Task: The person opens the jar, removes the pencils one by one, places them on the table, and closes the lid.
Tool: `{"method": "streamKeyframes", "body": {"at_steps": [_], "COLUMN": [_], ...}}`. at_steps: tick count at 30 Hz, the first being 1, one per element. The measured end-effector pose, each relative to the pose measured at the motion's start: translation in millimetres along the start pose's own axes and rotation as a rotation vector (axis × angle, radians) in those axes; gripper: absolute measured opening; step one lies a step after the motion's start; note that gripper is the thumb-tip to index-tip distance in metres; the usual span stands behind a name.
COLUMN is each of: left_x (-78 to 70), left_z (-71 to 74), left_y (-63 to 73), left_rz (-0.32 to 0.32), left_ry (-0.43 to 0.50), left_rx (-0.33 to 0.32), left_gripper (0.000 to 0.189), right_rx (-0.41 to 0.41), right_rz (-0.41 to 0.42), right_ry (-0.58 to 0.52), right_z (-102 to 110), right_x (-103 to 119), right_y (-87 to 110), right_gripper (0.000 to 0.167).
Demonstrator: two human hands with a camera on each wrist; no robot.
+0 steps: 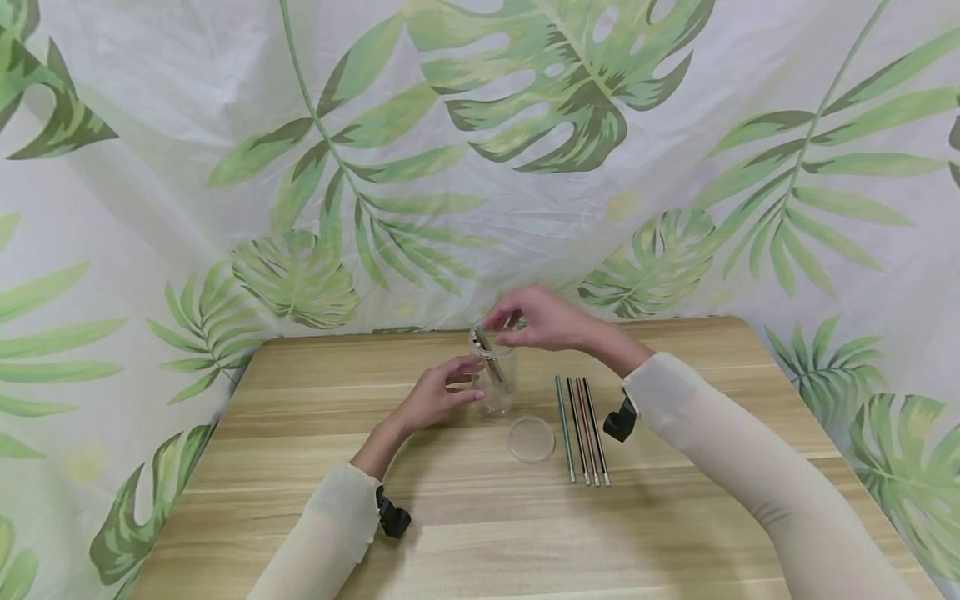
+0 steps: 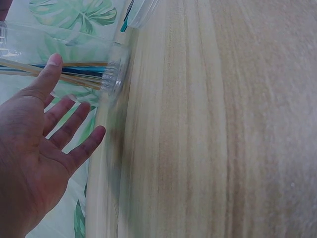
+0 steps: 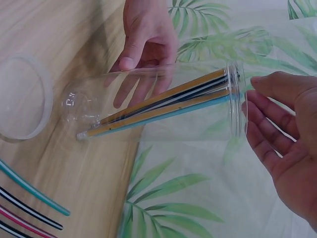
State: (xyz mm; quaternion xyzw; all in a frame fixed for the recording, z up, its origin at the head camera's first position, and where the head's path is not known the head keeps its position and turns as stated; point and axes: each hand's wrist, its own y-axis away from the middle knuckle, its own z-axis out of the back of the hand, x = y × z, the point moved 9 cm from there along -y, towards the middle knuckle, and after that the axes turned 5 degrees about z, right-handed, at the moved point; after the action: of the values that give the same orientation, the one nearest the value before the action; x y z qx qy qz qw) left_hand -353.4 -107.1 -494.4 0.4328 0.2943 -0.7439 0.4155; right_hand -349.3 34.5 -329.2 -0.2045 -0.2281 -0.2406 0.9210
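Note:
A clear plastic jar (image 1: 497,402) stands upright near the table's back edge, with several pencils (image 3: 163,105) leaning inside it. My left hand (image 1: 442,392) is at the jar's left side, thumb in front and loosely spread fingers behind its wall. Above the jar's mouth is my right hand (image 1: 543,318), fingers gently bent. In the right wrist view, that hand's thumb and fingertips are right at the rim, and nothing shows between them. The pencil tops end near this rim.
A round clear lid (image 1: 531,439) lies in front of the jar. To its right, a teal pencil (image 1: 565,429) and several dark and reddish pencils (image 1: 596,430) lie side by side. A leaf-patterned cloth (image 1: 525,208) hangs behind the wooden table (image 1: 480,542).

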Motion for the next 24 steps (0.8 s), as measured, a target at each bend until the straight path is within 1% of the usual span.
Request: {"method": "streamKeyframes", "body": {"at_steps": [4, 12, 20, 24], "left_x": [0.2, 0.5, -1.2, -1.7], "left_z": [-0.2, -0.3, -0.4, -0.7], "left_y": [0.0, 0.3, 0.8, 0.5], "left_rz": [-0.002, 0.003, -0.008, -0.018], "left_ry": [-0.007, -0.002, 0.015, 0.021], "left_rx": [0.004, 0.010, 0.011, 0.013], "left_gripper": [0.064, 0.064, 0.063, 0.062], "right_rx": [0.052, 0.133, 0.172, 0.178], "right_rz": [0.017, -0.014, -0.029, -0.031], "right_ry": [0.013, -0.012, -0.032, -0.051], "right_z": [-5.0, -10.8, -17.7, -20.7], "right_x": [3.1, 2.6, 0.5, 1.3], "right_y": [-6.7, -16.2, -22.2, -24.2], "right_gripper": [0.021, 0.012, 0.009, 0.008]}}
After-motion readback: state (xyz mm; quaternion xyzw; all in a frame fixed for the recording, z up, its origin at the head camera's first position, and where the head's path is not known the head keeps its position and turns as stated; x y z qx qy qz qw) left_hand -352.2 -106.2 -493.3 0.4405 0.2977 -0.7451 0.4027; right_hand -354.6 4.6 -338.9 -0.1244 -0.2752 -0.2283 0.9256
